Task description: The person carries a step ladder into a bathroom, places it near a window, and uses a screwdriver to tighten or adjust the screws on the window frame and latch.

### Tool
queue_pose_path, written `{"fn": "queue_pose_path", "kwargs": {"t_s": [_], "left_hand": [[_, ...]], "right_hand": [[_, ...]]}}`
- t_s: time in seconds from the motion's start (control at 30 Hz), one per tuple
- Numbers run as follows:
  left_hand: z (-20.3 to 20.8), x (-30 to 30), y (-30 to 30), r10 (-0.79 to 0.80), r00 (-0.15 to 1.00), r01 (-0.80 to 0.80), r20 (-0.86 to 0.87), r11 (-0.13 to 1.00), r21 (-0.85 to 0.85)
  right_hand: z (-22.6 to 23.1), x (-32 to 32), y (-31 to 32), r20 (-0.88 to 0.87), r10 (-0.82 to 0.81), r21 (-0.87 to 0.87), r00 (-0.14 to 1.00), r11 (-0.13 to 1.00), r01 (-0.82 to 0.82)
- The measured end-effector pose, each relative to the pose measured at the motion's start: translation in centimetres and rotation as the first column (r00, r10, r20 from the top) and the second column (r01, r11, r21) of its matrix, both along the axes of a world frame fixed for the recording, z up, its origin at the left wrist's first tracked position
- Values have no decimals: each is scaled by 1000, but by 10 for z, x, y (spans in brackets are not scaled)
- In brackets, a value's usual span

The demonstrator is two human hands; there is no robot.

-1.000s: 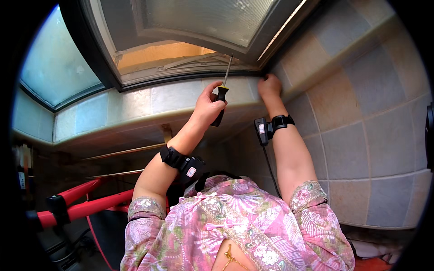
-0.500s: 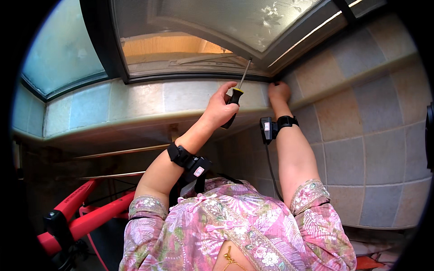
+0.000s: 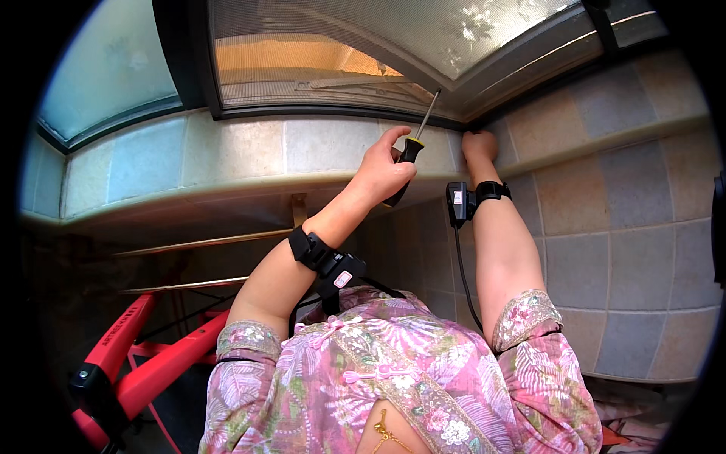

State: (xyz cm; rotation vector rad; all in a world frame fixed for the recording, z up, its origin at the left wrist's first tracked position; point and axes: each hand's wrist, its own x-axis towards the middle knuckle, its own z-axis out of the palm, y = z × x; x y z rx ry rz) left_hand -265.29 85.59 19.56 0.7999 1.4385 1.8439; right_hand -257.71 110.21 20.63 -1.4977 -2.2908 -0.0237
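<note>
A screwdriver [image 3: 409, 150] with a black handle, a yellow collar and a long metal shaft is gripped in my left hand [image 3: 386, 168]. Its shaft slants up and to the right, across the mesh window screen [image 3: 280, 57], its tip before the lower frame. My index finger sticks out beside the handle. Over the tiled sill, my right hand [image 3: 480, 145] rests against the bottom corner of the dark window frame [image 3: 333, 112]. Its fingers are curled and partly hidden, and I cannot make out whether they hold something small.
Below the window runs a tiled sill [image 3: 234, 144] with a rounded edge. Metal rails [image 3: 204, 244] lie under it at left, near a red folding frame [image 3: 162, 352]. A tiled wall [image 3: 643, 250] rises on the right. Black straps with small boxes [image 3: 333, 268] sit on both forearms.
The whole view has shifted slightly, so the window and both arms appear a little further right. My left hand keeps its hold on the screwdriver, and the right stays at the frame corner.
</note>
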Motion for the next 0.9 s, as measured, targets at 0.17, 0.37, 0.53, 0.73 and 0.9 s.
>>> {"fn": "queue_pose_path", "kwargs": {"t_s": [0.17, 0.37, 0.53, 0.73, 0.9], "left_hand": [[5, 0, -2, -4, 998, 4, 59, 1000, -7], [2, -2, -1, -32, 996, 32, 82, 999, 11], [7, -2, -3, -50, 993, 49, 103, 999, 20], [4, -1, -1, -44, 990, 40, 132, 999, 29], [6, 0, -2, -24, 991, 22, 129, 1000, 21]], "right_hand": [[1, 1, 2, -101, -7, -91, 995, 996, -2], [-8, 9, 5, -177, 32, -67, 984, 997, -44], [-6, 12, -1, -281, 59, -86, 958, 992, -87], [-8, 9, -2, -238, 11, 13, 971, 1000, -8], [-11, 4, -7, -271, 5, 52, 962, 999, 10]]}}
